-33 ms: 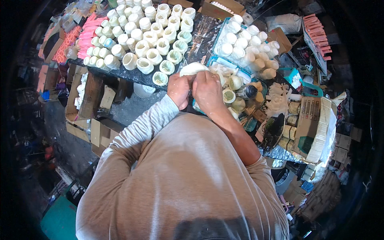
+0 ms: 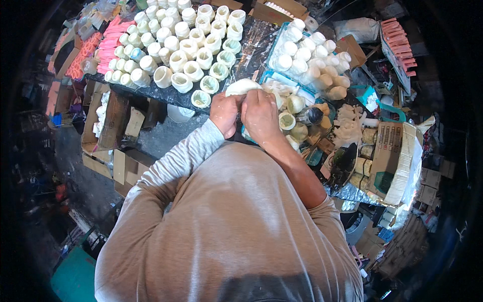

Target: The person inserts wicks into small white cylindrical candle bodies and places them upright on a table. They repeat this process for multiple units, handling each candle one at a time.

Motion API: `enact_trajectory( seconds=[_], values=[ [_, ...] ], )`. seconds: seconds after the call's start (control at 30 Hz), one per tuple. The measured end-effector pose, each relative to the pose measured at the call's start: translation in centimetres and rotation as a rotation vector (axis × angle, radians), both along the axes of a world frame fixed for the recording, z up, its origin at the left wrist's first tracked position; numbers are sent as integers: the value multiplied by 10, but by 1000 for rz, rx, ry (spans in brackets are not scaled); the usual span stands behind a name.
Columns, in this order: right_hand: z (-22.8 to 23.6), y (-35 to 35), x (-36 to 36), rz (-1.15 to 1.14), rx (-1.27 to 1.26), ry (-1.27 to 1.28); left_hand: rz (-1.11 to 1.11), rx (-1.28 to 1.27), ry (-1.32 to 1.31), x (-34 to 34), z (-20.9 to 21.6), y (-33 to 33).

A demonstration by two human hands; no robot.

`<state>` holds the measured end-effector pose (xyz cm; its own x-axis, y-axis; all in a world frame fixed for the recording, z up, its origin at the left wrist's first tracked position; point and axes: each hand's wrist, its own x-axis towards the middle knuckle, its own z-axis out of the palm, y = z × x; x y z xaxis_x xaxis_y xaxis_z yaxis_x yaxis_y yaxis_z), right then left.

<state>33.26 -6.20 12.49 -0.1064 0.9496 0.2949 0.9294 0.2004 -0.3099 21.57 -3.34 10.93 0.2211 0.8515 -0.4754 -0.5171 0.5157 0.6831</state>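
Close together at the table's near edge, both my hands grip a rounded, smooth white piece (image 2: 243, 87) that shows just beyond my fingers. My left hand (image 2: 224, 115) is closed at its left side, thumb toward the middle. Fingers bent, my right hand (image 2: 260, 114) is closed over its near right part. The fingertips and the underside of the piece are hidden. Left of my hands stand rows of cream-white hollow cups (image 2: 189, 49), with a pale greenish cup (image 2: 200, 98) nearest my left hand. Another open cup (image 2: 287, 121) lies just right of my right hand.
A blue tray (image 2: 272, 61) of white rounded pieces (image 2: 304, 53) stands at the far right. Pink pieces (image 2: 111, 44) lie at the far left. Cardboard boxes (image 2: 386, 151) are at the right and below the table's left side. A dark round object (image 2: 315, 116) sits among the cups.
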Motion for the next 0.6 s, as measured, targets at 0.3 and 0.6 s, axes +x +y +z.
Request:
enact_trajectory(
  seconds=[0.3,0.6],
  values=[
    [-12,4,8,29,96,85,-67,7,-35,-3,5,8],
    [-26,-1,12,-7,137,284,-79,-47,-13,-2,9,13]
  ],
)
